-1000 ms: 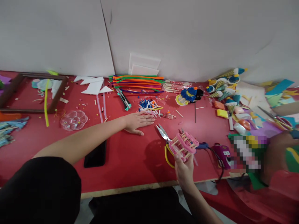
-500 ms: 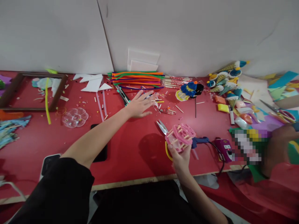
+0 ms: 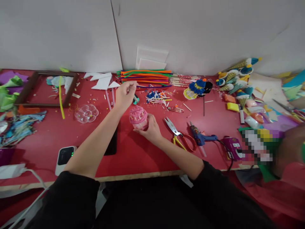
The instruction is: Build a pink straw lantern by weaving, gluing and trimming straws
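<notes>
My right hand (image 3: 150,130) grips a small pink cage-like piece with wooden sticks (image 3: 138,117), held just above the red table (image 3: 133,149). Directly behind it, my left hand (image 3: 125,93) is raised with its fingertips pinched together on something too small to make out. A heap of cut blue, white and orange stick bits (image 3: 156,97) lies to the right of my left hand. Behind that heap, long orange and green pipe cleaners (image 3: 145,76) lie in a bundle by the wall.
Snips with red and yellow handles (image 3: 179,135), a blue glue gun (image 3: 201,136) and a purple box (image 3: 232,148) lie right of the hands. A dark phone (image 3: 111,144), white device (image 3: 64,156), clear flower tray (image 3: 86,113) and wooden frame (image 3: 46,89) sit left. Paper cones (image 3: 234,79) stand far right.
My right hand carried the pink piece left toward the table's middle. My left hand left the stick heap, rose and closed into a pinch. The view shifted right.
</notes>
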